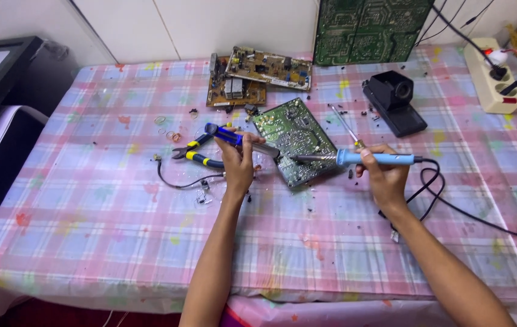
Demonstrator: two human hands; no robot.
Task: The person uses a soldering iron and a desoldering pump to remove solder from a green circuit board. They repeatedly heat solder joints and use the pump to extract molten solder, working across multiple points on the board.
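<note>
near edge — open cloth | ahead — pliers (201, 148), circuit board (294, 142), black cord (452, 206) block

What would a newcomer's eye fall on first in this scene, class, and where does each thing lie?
At the table's middle, the right hand holds a light-blue-handled soldering iron, its tip on a green circuit board. The left hand brings a blue-handled tool to the same board. Blue-and-yellow pliers lie just left on the pink checked tablecloth.

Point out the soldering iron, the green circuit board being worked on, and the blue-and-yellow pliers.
soldering iron (374, 158), head view, on its light blue handle.
green circuit board (297, 136), head view, on the middle of its solder side.
blue-and-yellow pliers (196, 156), head view, on a yellow-banded handle.
</note>
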